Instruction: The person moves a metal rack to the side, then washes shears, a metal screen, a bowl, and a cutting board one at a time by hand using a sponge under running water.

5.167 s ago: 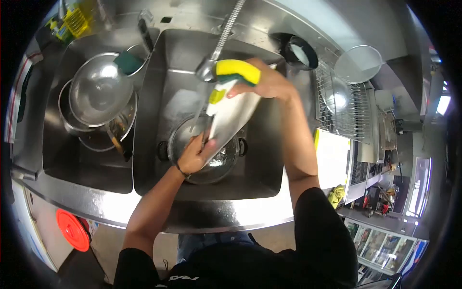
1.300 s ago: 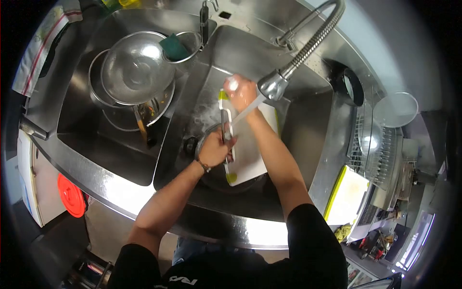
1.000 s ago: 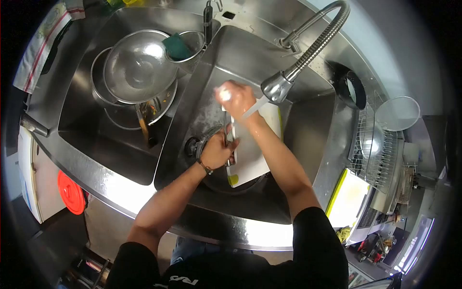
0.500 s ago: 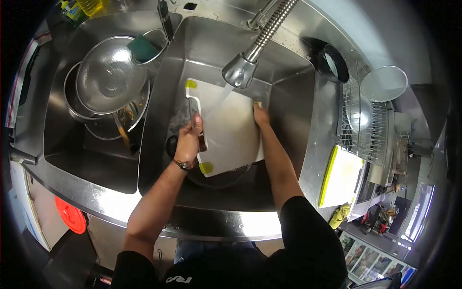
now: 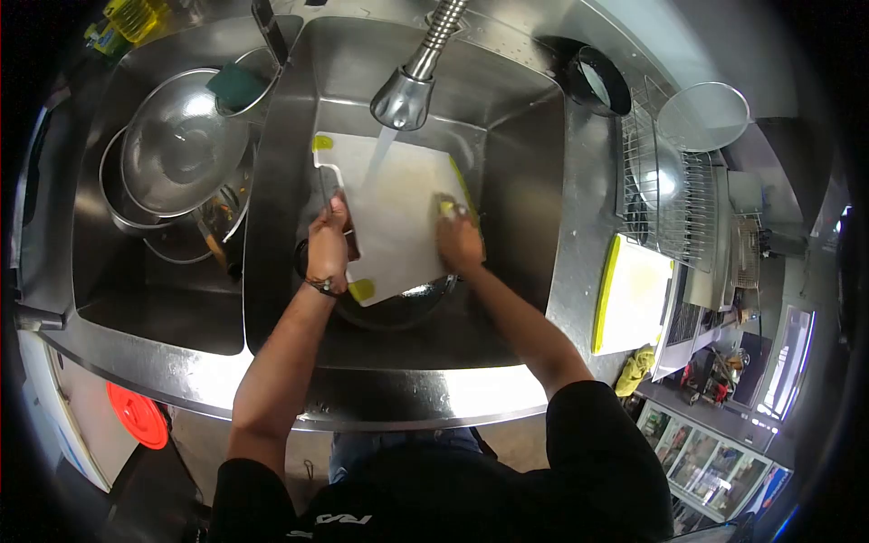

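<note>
Right grip [image 5: 460, 242] has moved inward across the cutting board [image 5: 398, 204], clamped on a sponge [image 5: 446, 208]; left grip [image 5: 329, 240] clamps the board's left edge, midway between the side edges of the sink [image 5: 520, 235]; probably stiff, light, slippery, best held there

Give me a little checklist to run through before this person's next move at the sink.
1. Left fingers gripping the cutting board at its handle edge: ok.
2. Right fingers holding the sponge over the board: ok, though it is mostly hidden.
3. Water from the faucet head reaching the board: ok.
4. Board's underside clean: cannot tell, it faces away.
5. Board resting on the round vessel beneath: cannot tell.
6. Left basin free: not ok, the colander and pans occupy it.
</note>
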The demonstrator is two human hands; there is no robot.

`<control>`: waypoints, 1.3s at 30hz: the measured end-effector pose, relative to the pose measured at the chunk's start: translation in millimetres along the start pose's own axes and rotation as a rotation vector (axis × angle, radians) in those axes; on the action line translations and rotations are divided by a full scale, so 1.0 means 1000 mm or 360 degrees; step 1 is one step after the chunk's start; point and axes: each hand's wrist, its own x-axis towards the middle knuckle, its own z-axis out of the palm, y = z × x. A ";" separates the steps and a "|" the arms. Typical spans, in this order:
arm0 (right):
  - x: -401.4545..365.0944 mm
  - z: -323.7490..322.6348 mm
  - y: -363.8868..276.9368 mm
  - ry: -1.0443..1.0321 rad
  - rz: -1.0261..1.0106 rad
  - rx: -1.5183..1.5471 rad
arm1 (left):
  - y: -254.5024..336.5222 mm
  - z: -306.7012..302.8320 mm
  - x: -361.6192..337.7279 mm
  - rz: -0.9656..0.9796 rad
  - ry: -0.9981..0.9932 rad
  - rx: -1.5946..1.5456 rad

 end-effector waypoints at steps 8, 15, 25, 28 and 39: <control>-0.051 -0.007 -0.001 0.0451 -0.0625 0.0061 | -0.016 -0.008 0.013 0.0179 -0.0138 -0.0346; -0.084 0.032 -0.016 0.0897 -0.1206 -0.0196 | -0.009 -0.015 0.013 0.0058 -0.0022 -0.0229; -0.081 0.023 -0.018 0.1047 -0.0892 0.0051 | -0.006 -0.001 0.010 0.0254 0.0074 -0.0480; -0.046 -0.004 -0.003 0.0444 -0.0048 0.0256 | -0.014 -0.001 0.015 0.0237 0.0058 -0.0381; -0.118 0.002 -0.075 0.0394 -0.1628 0.0539 | -0.023 -0.012 0.032 0.0305 0.0205 -0.0214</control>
